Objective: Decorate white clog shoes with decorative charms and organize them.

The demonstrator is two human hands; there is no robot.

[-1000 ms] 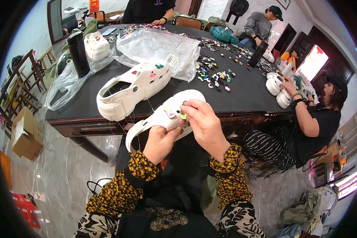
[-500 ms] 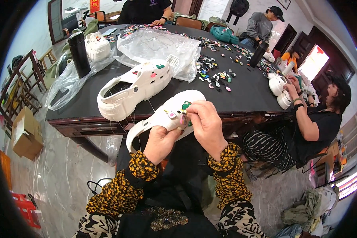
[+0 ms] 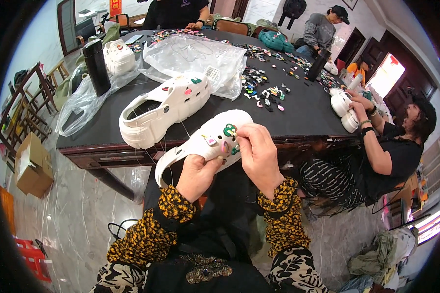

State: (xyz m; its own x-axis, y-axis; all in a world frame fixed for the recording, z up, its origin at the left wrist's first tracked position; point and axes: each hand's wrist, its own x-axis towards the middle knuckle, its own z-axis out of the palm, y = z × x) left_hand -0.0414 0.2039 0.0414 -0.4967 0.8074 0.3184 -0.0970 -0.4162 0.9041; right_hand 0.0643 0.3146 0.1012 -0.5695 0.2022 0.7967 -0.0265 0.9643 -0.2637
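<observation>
My left hand grips a white clog by its side near the heel opening, its thumb on the upper. Charms sit on the clog's top: a round green charm, a pale square one and a pink one. My right hand is closed in a pinch just beside the green charm. Whatever its fingertips hold is too small to make out. A second white clog with several charms stands on the table to the left, and thin threads hang near its heel.
The black table carries a clear plastic bag, scattered small charms and a black bottle. Another white shoe stands behind the bottle. At right a seated person handles white clogs. A cardboard box sits on the floor.
My right hand has shifted slightly right and down, uncovering more of the green charm. My left hand and the clog have barely moved. The person at right has turned their head a little.
</observation>
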